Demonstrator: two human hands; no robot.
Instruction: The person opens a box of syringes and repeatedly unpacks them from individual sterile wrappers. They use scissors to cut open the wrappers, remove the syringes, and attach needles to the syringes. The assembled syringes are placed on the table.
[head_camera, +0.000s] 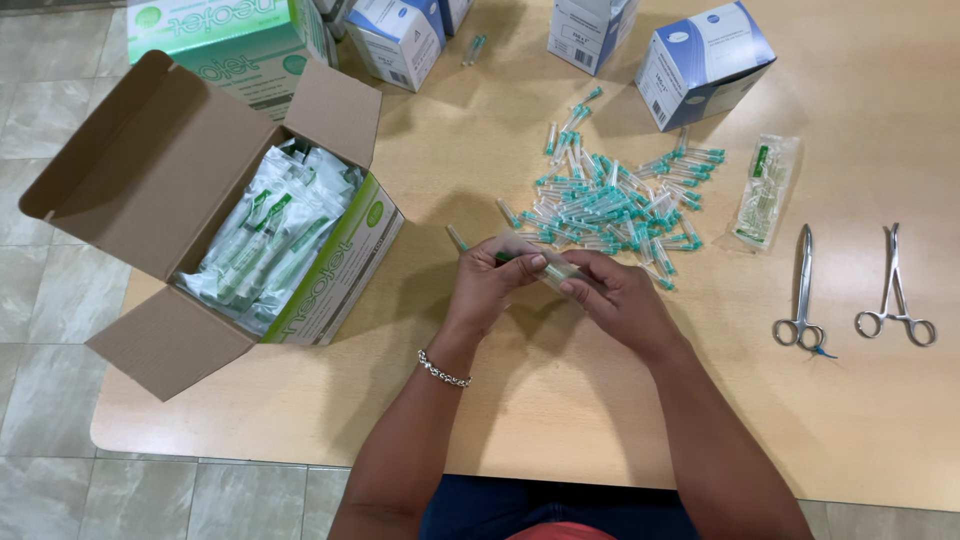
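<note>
My left hand (492, 283) and my right hand (618, 298) meet over the middle of the wooden table (560, 400), both gripping one clear-wrapped syringe packet (545, 262) with a green part showing between the fingers. A bead bracelet sits on my left wrist. Just beyond my hands lies a pile of several capped needles with teal hubs (620, 200). One loose capped needle (457, 238) rests left of my left thumb.
An open cardboard box (180, 170) full of wrapped syringes (275, 235) stands at the left table edge. Blue-white small boxes (705, 62) line the far side. A wrapped syringe (765, 190) and two metal forceps (803, 290) (893, 290) lie right.
</note>
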